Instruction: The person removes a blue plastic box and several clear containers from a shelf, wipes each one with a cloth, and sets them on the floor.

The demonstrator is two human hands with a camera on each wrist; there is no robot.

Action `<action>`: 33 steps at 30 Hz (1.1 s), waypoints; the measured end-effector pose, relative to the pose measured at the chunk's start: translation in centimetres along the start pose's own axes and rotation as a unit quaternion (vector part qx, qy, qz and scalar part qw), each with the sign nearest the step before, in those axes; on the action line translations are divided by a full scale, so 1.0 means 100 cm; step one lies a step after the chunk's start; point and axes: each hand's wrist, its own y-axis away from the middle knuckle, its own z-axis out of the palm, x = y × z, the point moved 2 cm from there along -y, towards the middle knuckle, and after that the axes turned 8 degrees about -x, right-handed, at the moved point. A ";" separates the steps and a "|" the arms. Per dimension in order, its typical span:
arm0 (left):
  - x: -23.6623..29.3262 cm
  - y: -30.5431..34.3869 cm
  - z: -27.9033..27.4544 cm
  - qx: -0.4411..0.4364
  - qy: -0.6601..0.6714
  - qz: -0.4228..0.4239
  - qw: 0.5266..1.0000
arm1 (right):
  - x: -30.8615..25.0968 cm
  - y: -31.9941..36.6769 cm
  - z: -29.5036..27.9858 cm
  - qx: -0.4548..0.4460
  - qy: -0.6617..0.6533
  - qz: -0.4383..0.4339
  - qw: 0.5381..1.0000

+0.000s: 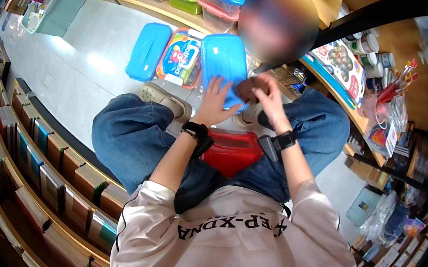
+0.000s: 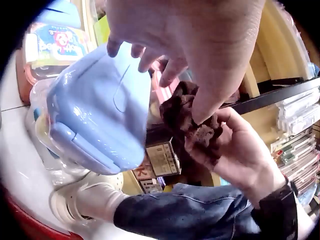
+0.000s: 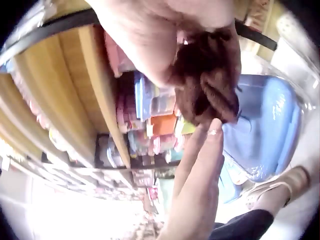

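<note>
A dark brown, crumpled, lumpy mass [image 1: 245,90] [image 2: 175,112] is held in my right hand [image 1: 272,102] [image 2: 245,155], fingers and thumb curled round it. My left hand [image 1: 216,106] [image 2: 200,40] reaches over the blue lid of a box [image 1: 225,55] [image 2: 107,95], its fingers extended. In the left wrist view, the left thumb overlaps the brown mass. Left fingertips come right up to its lower side in the right wrist view [image 3: 220,100]. Which material the brown mass is made of, I cannot tell.
Left of the lidded box lie a colourful labelled box [image 1: 180,58] and another blue-lidded box [image 1: 148,52]. A red container [image 1: 233,151] sits between the legs. Shelves with coloured boxes [image 1: 181,3] stand ahead; bookshelves [image 1: 57,168] flank the left. Another person's blurred head is ahead.
</note>
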 end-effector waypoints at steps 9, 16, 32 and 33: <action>-0.048 0.027 0.012 -0.065 -0.054 -0.211 0.974 | -0.013 -0.097 0.013 0.089 0.353 -0.123 0.923; -0.062 0.032 0.025 -0.064 0.002 -0.219 0.974 | 0.017 -0.072 0.034 -0.009 0.537 -0.156 0.829; -0.055 0.028 0.016 -0.074 0.021 -0.204 0.976 | 0.006 0.033 0.063 -0.065 0.479 -0.008 0.875; -0.058 0.029 0.019 -0.075 0.021 -0.204 0.976 | 0.006 0.032 0.068 -0.080 0.469 -0.018 0.880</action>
